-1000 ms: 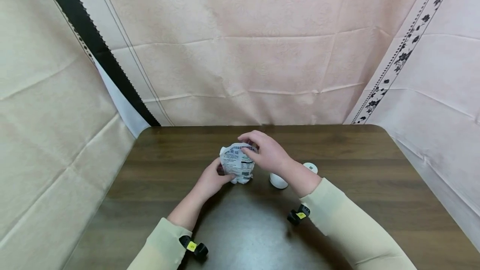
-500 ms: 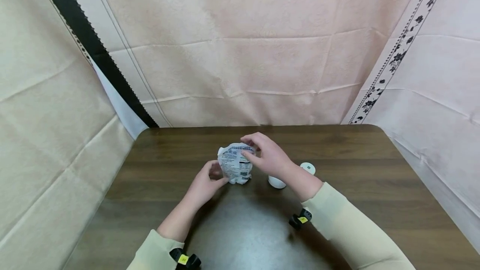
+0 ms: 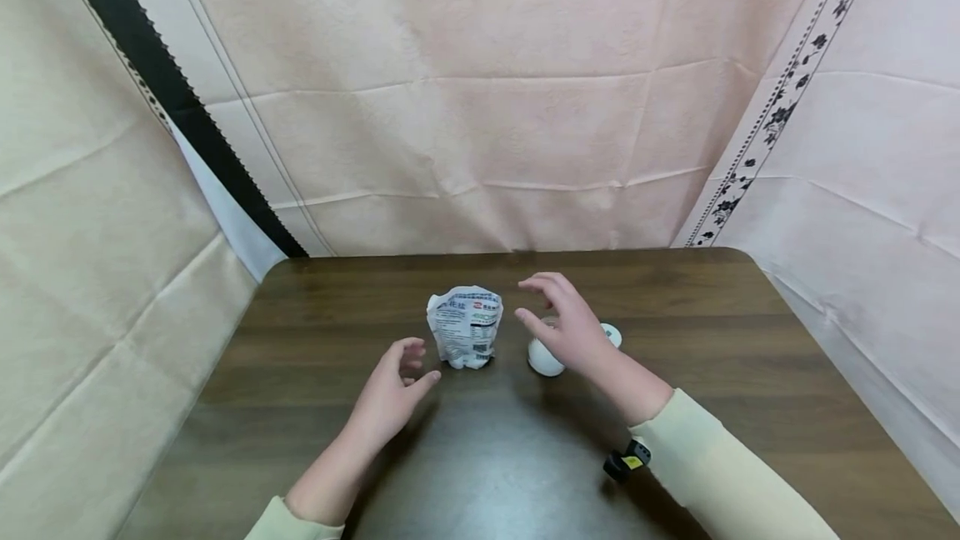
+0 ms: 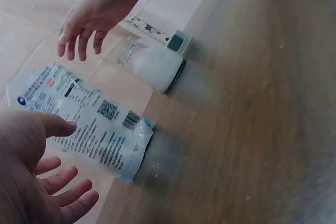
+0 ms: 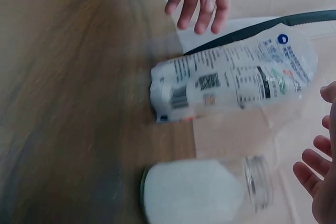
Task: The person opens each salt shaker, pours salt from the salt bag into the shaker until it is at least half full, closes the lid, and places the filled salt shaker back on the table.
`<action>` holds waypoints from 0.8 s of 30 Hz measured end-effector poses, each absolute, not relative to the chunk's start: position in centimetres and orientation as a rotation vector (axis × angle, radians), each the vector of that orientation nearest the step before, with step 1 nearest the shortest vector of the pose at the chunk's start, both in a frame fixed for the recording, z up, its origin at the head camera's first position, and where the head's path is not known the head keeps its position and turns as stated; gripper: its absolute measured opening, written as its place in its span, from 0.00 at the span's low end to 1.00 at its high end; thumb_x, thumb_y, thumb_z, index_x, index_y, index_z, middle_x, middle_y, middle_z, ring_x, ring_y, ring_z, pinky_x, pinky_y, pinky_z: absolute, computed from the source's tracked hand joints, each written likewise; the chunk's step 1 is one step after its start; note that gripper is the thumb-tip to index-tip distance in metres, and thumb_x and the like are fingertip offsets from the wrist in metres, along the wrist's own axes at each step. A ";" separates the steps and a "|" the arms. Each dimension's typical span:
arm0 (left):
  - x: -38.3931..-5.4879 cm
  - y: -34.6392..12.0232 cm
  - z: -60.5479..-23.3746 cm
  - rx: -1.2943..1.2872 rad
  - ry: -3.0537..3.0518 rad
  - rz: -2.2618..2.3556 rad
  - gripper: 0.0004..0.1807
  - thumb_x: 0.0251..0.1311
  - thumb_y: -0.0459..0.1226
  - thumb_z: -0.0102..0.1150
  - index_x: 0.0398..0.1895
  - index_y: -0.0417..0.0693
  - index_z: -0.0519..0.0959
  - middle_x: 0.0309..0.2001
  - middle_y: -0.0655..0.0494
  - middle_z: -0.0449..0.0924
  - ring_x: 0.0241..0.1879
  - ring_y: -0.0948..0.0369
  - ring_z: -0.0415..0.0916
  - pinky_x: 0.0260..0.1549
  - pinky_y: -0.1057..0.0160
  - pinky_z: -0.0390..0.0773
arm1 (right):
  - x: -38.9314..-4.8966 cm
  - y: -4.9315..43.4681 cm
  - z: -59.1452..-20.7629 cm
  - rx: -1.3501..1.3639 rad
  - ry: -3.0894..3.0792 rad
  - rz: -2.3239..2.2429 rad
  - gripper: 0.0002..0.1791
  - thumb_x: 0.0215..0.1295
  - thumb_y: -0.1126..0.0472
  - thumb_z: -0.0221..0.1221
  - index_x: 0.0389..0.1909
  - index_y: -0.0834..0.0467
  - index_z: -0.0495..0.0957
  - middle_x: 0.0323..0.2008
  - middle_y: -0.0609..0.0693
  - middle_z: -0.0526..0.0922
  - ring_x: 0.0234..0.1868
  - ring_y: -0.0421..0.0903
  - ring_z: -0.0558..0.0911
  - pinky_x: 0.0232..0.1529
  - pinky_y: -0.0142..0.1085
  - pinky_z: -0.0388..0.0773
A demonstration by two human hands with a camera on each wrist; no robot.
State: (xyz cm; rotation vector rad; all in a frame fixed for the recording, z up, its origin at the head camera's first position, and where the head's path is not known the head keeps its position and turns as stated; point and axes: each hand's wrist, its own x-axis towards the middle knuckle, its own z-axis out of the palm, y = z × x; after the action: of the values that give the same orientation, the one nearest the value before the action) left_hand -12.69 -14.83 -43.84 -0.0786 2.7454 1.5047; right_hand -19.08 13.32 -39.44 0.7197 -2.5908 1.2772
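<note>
A white printed plastic bag (image 3: 465,327) stands upright on the table, its top crumpled. My left hand (image 3: 392,390) is just left of the bag and apart from it, fingers spread and loosely bent, holding nothing. To the bag's right, my right hand (image 3: 566,327) hovers with thumb and fingers apart, also holding nothing. Below and partly behind the right hand stands a glass jar (image 3: 544,359) without a lid on its mouth. In the left wrist view, white contents fill much of the jar (image 4: 155,66), up to below its threaded neck.
A small white round-topped item (image 3: 612,333) stands right of the jar, partly hidden by my right forearm. The brown wooden table (image 3: 480,457) has rounded far corners. Pale patterned cloth (image 3: 480,132) hangs behind and at both sides.
My left hand has let go of the bag and drawn back toward the lower left. The right hand has moved away to the right. The bag stays standing.
</note>
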 end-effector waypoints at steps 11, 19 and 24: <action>-11.2 -12.0 -43.6 0.217 2.692 1.504 0.22 0.62 0.36 0.66 0.58 0.43 0.73 0.52 0.48 0.77 0.51 0.56 0.76 0.50 0.51 0.77 | -18.1 18.4 -40.6 0.621 -2.590 1.154 0.20 0.68 0.56 0.63 0.60 0.54 0.75 0.61 0.51 0.72 0.52 0.51 0.75 0.47 0.51 0.78; -11.5 -9.7 -44.2 0.367 2.632 1.468 0.22 0.63 0.37 0.65 0.59 0.41 0.73 0.53 0.48 0.77 0.51 0.55 0.76 0.49 0.52 0.77 | -18.1 21.6 -41.6 0.568 -2.666 1.034 0.19 0.68 0.56 0.62 0.58 0.55 0.76 0.58 0.52 0.73 0.47 0.49 0.74 0.45 0.48 0.76; -12.0 -8.2 -44.4 0.420 2.602 1.434 0.24 0.63 0.38 0.65 0.61 0.42 0.72 0.55 0.48 0.77 0.52 0.55 0.75 0.50 0.52 0.76 | -18.3 22.8 -42.2 0.554 -2.743 0.946 0.18 0.68 0.59 0.63 0.57 0.57 0.77 0.58 0.55 0.74 0.46 0.52 0.75 0.42 0.46 0.75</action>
State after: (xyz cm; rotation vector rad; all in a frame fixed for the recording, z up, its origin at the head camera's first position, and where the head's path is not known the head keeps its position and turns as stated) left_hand -11.96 -8.21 -44.39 0.4196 2.6022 1.4336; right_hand -18.34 22.78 -42.18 0.5535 -2.7428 0.9458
